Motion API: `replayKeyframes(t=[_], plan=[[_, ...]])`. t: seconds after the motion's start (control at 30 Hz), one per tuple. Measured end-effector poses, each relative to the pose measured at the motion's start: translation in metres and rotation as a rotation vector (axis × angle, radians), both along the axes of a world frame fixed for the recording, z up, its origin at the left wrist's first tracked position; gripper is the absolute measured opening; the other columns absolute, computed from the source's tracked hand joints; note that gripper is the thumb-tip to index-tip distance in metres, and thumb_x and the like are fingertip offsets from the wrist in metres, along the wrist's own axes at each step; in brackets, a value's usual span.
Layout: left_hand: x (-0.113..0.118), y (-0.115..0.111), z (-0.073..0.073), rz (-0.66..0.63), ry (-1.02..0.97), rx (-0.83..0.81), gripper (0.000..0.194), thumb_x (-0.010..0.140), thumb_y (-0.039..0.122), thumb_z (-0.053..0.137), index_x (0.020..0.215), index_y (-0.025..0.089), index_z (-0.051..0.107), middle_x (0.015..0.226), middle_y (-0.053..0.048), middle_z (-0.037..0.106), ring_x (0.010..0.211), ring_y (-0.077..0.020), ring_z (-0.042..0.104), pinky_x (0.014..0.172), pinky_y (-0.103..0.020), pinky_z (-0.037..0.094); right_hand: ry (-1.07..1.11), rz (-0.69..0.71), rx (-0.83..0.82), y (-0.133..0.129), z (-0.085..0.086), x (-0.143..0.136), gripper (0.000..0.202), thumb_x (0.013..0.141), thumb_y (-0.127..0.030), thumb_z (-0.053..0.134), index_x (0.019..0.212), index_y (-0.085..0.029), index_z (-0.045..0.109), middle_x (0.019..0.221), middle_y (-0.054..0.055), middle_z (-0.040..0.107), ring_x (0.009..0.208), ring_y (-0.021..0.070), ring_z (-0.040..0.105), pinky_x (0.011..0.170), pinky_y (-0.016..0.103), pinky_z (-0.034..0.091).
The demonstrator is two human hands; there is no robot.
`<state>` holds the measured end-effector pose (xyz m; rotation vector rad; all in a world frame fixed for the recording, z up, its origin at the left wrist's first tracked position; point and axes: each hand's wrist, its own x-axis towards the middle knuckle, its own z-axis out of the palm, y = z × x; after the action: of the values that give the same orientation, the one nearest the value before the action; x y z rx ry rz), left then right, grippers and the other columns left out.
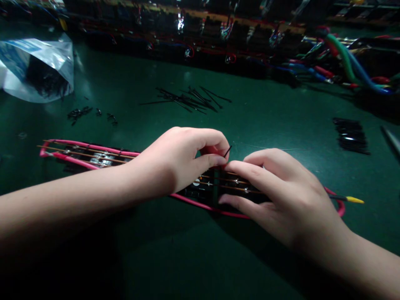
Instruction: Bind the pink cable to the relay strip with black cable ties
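A long black electronic assembly (200,191) with thin brown rods lies across the bench under both my hands, and a red cable (203,205) loops around it. My left hand (184,152) is over its middle, thumb and forefinger pinched on a thin black cable tie (229,150) whose end sticks up past the fingertips. Just to the right, my right hand (290,191) spans the assembly, forefinger at the far edge and thumb at the near edge. Its forefinger tip is close to the left fingertips. The lower run of the tie is hidden by my fingers.
Loose black cable ties (190,100) lie behind the hands. Small black scraps (79,112) and an open plastic bag (59,75) are at left. A stack of black strips (350,135) lies at right. Wired equipment (187,37) lines the back; a yellow-tipped lead (354,200) pokes out rightward.
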<state>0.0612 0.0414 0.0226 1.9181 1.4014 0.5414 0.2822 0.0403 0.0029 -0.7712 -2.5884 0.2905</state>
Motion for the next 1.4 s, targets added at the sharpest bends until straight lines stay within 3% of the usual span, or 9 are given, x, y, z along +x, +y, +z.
replayKeyframes(t=[0.5, 0.73, 0.97, 1.17, 1.27, 1.4], plan=[[0.002, 0.002, -0.001, 0.048, -0.06, -0.093, 0.004, 0.085, 0.019, 0.062, 0.086, 0.022, 0.064, 0.077, 0.005, 0.069, 0.071, -0.012, 0.064, 0.065, -0.023, 0.047, -0.012, -0.01, -0.041, 0.001, 0.001, -0.001, 0.029, 0.091, -0.031, 0.069, 0.115, -0.016, 0.065, 0.095, 0.011, 0.062, 0.082, 0.0249, 0.06, 0.066, 0.038, 0.052], [0.0, 0.0, -0.003, 0.043, -0.119, -0.101, 0.025, 0.085, 0.021, 0.062, 0.11, 0.023, 0.058, 0.081, 0.004, 0.072, 0.08, -0.016, 0.07, 0.068, -0.027, 0.05, -0.018, -0.014, -0.03, 0.002, 0.001, 0.0, 0.032, 0.088, -0.032, 0.071, 0.115, -0.015, 0.067, 0.095, 0.012, 0.063, 0.082, 0.0257, 0.06, 0.067, 0.038, 0.051], [-0.002, -0.002, -0.004, 0.053, -0.037, -0.058, 0.017, 0.085, 0.019, 0.061, 0.097, 0.023, 0.049, 0.079, 0.006, 0.067, 0.071, -0.0116, 0.064, 0.065, -0.024, 0.046, -0.046, 0.002, 0.006, 0.002, 0.002, -0.001, 0.031, 0.09, -0.032, 0.068, 0.116, -0.013, 0.068, 0.094, 0.012, 0.064, 0.08, 0.0244, 0.06, 0.065, 0.036, 0.049], [0.0, -0.002, -0.002, -0.015, 0.074, -0.028, 0.004, 0.086, 0.021, 0.059, 0.084, 0.022, 0.056, 0.079, 0.004, 0.065, 0.071, -0.013, 0.06, 0.061, -0.025, 0.042, -0.105, -0.017, 0.057, 0.002, 0.001, -0.001, 0.033, 0.092, -0.036, 0.063, 0.116, -0.013, 0.068, 0.094, 0.013, 0.064, 0.08, 0.0255, 0.059, 0.064, 0.037, 0.048], [0.0, -0.004, -0.004, -0.073, 0.169, 0.061, 0.007, 0.089, 0.023, 0.057, 0.083, 0.021, 0.061, 0.079, 0.003, 0.066, 0.072, -0.015, 0.059, 0.061, -0.026, 0.041, -0.13, -0.008, 0.066, 0.001, 0.0, -0.001, 0.033, 0.092, -0.037, 0.062, 0.114, -0.012, 0.068, 0.093, 0.013, 0.064, 0.08, 0.0267, 0.059, 0.064, 0.038, 0.047], [-0.001, -0.017, -0.003, -0.173, 0.303, 0.345, 0.019, 0.097, 0.023, 0.051, 0.088, 0.017, 0.066, 0.086, -0.004, 0.07, 0.081, -0.0214, 0.063, 0.072, -0.035, 0.048, -0.098, -0.001, 0.09, 0.001, 0.0, -0.002, 0.032, 0.094, -0.035, 0.06, 0.114, -0.011, 0.065, 0.095, 0.013, 0.065, 0.082, 0.0272, 0.06, 0.066, 0.039, 0.046]])
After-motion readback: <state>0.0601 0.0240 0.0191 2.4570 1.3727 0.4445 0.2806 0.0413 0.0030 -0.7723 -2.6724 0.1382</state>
